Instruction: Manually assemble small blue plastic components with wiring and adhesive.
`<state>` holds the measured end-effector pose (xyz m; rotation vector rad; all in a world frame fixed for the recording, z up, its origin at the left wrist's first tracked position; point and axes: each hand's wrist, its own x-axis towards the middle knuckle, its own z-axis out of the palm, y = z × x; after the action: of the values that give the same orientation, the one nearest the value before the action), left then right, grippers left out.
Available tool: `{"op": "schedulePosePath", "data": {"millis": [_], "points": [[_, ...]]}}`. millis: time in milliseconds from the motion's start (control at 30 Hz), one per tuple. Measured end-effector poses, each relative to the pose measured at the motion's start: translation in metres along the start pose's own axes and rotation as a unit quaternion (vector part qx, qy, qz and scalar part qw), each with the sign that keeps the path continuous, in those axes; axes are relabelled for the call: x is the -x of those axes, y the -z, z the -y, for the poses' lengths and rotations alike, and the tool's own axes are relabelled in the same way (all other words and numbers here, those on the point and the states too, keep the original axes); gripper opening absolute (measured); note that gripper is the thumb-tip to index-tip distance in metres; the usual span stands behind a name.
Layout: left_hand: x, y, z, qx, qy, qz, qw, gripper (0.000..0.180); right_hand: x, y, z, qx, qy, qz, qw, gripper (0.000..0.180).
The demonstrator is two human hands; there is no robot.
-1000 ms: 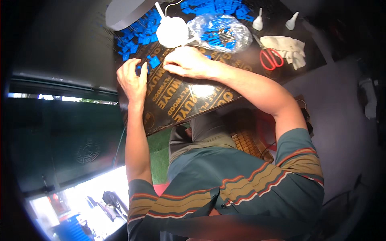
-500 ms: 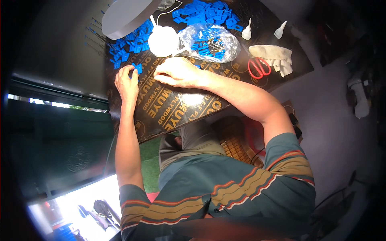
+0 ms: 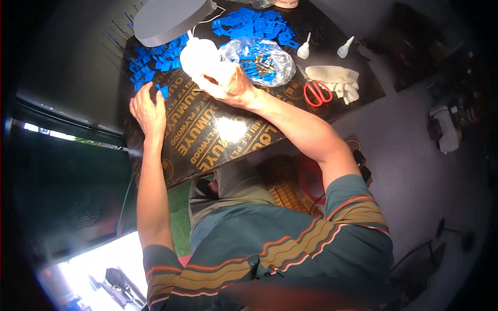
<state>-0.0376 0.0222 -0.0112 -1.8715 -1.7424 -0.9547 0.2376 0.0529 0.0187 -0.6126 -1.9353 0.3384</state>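
My left hand [image 3: 149, 113] is at the left of the dark plywood board, its fingers apart and nothing visible in them. Close to its thumb lies a small flat blue plastic piece [image 3: 164, 92]. My right hand [image 3: 231, 85] is beside the bright white lamp base [image 3: 200, 58], thumb and fingers curled toward each other. Whatever its fingertips pinch, if anything, is too small and glare-lit to make out. Just beyond that hand, a clear plastic bag [image 3: 282, 65] holds blue pieces and small metal parts.
Blue pieces form one heap [image 3: 254, 23] at the back and another [image 3: 150, 62] at the left, under the grey lamp head [image 3: 168, 20]. Long springs [image 3: 116, 44] stand along the left edge. At the right are red-handled scissors [image 3: 317, 94], a whitish glove [image 3: 337, 78] and two white nozzle bottles [image 3: 303, 49].
My right hand has moved away toward the lamp base and bag. My left hand's fingers have spread and drawn slightly off the nearby blue piece. The whole view has shifted a little.
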Motion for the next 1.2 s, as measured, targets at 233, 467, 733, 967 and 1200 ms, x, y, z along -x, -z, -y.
{"op": "schedulePosePath", "data": {"millis": [233, 467, 733, 967, 1200], "points": [[-0.007, 0.082, -0.066, 0.197, 0.050, -0.110, 0.973, 0.020, -0.014, 0.001, 0.023, -0.010, 0.048, -0.060, 0.997, 0.018], [0.009, 0.190, -0.168, 0.663, -0.154, 0.106, 0.725, 0.020, 0.004, -0.016, -0.012, 0.087, 0.038, -0.058, 0.994, 0.014], [0.020, 0.258, -0.270, 0.622, 0.068, -0.136, 0.769, 0.021, 0.009, -0.006, -0.021, 0.035, -0.022, -0.006, 0.999, 0.015], [0.005, 0.247, -0.218, 0.603, -0.217, -0.058, 0.766, 0.009, 0.003, -0.004, -0.023, 0.083, 0.034, 0.003, 0.996, 0.015], [0.009, 0.243, -0.219, 0.568, -0.245, -0.022, 0.786, 0.025, -0.003, -0.012, -0.001, 0.040, 0.061, -0.060, 0.996, 0.021]]}}
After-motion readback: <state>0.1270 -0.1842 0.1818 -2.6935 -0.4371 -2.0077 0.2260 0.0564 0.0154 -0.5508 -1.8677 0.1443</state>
